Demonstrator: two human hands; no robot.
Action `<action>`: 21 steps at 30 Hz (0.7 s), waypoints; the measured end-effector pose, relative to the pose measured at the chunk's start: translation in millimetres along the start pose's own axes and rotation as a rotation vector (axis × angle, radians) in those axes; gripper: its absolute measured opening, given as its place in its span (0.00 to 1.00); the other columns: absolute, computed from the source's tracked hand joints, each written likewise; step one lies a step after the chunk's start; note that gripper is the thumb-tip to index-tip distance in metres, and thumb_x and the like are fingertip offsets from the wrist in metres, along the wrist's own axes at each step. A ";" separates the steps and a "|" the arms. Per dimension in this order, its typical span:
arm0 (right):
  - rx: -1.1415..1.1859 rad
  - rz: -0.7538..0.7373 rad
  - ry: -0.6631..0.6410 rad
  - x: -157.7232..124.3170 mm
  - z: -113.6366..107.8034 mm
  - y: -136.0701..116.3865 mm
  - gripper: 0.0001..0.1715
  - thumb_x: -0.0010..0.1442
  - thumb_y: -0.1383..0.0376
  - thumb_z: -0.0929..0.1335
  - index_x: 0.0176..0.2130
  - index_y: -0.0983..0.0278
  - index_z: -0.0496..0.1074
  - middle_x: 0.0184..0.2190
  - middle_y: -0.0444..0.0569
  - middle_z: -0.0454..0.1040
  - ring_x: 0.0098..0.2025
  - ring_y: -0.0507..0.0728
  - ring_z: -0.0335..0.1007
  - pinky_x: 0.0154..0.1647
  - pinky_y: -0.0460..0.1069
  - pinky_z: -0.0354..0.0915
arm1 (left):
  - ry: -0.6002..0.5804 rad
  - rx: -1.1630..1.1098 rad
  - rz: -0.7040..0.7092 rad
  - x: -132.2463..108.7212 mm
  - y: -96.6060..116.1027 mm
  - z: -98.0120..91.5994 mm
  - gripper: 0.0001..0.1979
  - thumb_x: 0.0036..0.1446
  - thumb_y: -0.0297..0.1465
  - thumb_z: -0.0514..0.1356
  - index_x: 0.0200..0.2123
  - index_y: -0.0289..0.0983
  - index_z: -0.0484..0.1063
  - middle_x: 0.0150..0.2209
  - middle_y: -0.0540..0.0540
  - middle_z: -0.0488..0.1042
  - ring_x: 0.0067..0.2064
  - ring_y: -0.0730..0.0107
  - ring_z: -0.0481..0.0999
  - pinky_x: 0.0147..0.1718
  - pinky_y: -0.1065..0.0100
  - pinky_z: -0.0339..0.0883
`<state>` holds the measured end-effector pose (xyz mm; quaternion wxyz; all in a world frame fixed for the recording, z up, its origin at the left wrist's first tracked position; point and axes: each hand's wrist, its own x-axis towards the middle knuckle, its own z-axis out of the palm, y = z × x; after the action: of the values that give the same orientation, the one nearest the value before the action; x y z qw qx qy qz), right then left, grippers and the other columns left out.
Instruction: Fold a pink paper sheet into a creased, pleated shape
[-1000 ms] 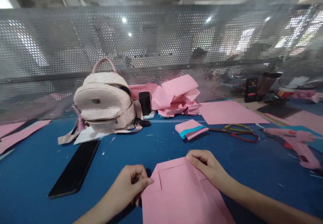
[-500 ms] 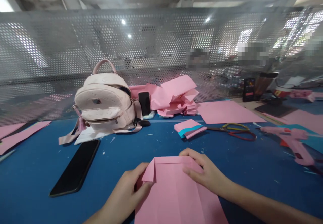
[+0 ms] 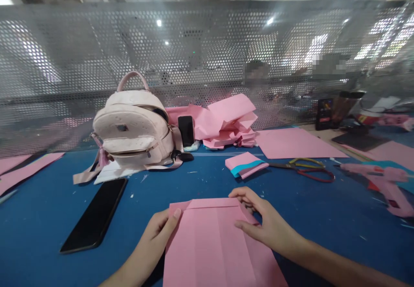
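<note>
A large pink paper sheet (image 3: 213, 244) with lengthwise creases lies at the bottom middle, its far edge turned over in a narrow fold. My left hand (image 3: 161, 231) pinches its far left corner, thumb on top and the fingers partly behind the paper. At the far right corner, my right hand (image 3: 258, 218) has curled fingers behind the edge and its thumb over the front, gripping the sheet beside a slanted fold. Beyond the sheet sits a small folded pink paper piece (image 3: 247, 165) with a blue band.
A black phone (image 3: 95, 216) lies at left, below a pale pink backpack (image 3: 136, 127). Crumpled pink paper (image 3: 229, 121) rests near the perforated metal screen (image 3: 207, 54). To the right are scissors (image 3: 304, 168), a flat pink sheet (image 3: 299, 143) and a pink glue gun (image 3: 378, 177).
The left corner flap, earlier folded inward, now lies opened outward under my left thumb. My left hand has moved slightly left. My right hand stays at the right corner.
</note>
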<state>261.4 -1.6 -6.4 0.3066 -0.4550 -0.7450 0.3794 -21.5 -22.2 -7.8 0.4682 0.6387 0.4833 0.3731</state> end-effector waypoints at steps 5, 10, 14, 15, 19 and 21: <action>0.063 0.045 0.065 5.5 -4.4 0.1 0.15 0.67 0.53 0.60 0.46 0.58 0.67 0.32 0.45 0.71 0.34 0.57 0.68 0.33 0.50 0.62 | 0.002 -0.036 -0.011 1.1 2.5 0.7 0.27 0.64 0.50 0.52 0.26 0.35 0.72 0.24 0.52 0.63 0.28 0.72 0.57 0.27 0.73 0.55; 0.109 0.099 0.139 7.2 -9.0 8.9 0.19 0.67 0.47 0.61 0.43 0.57 0.69 0.25 0.41 0.61 0.25 0.54 0.55 0.24 0.47 0.52 | 0.014 -0.063 -0.012 4.7 -0.9 0.6 0.29 0.63 0.53 0.53 0.22 0.35 0.67 0.23 0.53 0.58 0.26 0.74 0.53 0.25 0.73 0.51; 0.200 0.115 0.152 7.2 -11.4 10.9 0.18 0.66 0.48 0.62 0.42 0.58 0.69 0.27 0.41 0.59 0.25 0.52 0.52 0.24 0.47 0.50 | 0.007 -0.093 -0.036 4.1 0.8 0.1 0.28 0.62 0.53 0.54 0.26 0.33 0.73 0.24 0.51 0.63 0.27 0.73 0.57 0.27 0.73 0.53; 0.231 0.115 0.153 7.3 -11.5 9.8 0.18 0.66 0.48 0.63 0.42 0.58 0.69 0.27 0.41 0.59 0.24 0.52 0.52 0.24 0.47 0.49 | -0.001 -0.115 -0.045 3.5 1.0 -0.2 0.27 0.62 0.52 0.55 0.28 0.33 0.75 0.25 0.50 0.65 0.28 0.72 0.59 0.28 0.72 0.55; 0.365 0.113 0.140 7.5 -10.0 4.7 0.17 0.65 0.49 0.65 0.42 0.59 0.67 0.23 0.39 0.57 0.23 0.51 0.51 0.23 0.47 0.48 | -0.008 -0.238 -0.079 1.5 -2.5 -1.0 0.23 0.63 0.48 0.57 0.33 0.34 0.79 0.27 0.49 0.70 0.30 0.71 0.63 0.30 0.73 0.56; 0.403 0.111 0.126 7.1 -9.1 4.1 0.17 0.64 0.49 0.65 0.41 0.59 0.66 0.22 0.38 0.57 0.23 0.51 0.51 0.23 0.46 0.48 | 0.012 -0.295 -0.098 1.5 -5.3 -1.4 0.23 0.62 0.48 0.58 0.31 0.34 0.80 0.25 0.50 0.69 0.28 0.73 0.61 0.28 0.74 0.55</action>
<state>267.7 8.7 -4.2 0.4159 -0.4478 -0.6072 0.5078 -23.8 -19.9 -12.4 0.5717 0.5365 0.4567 0.4205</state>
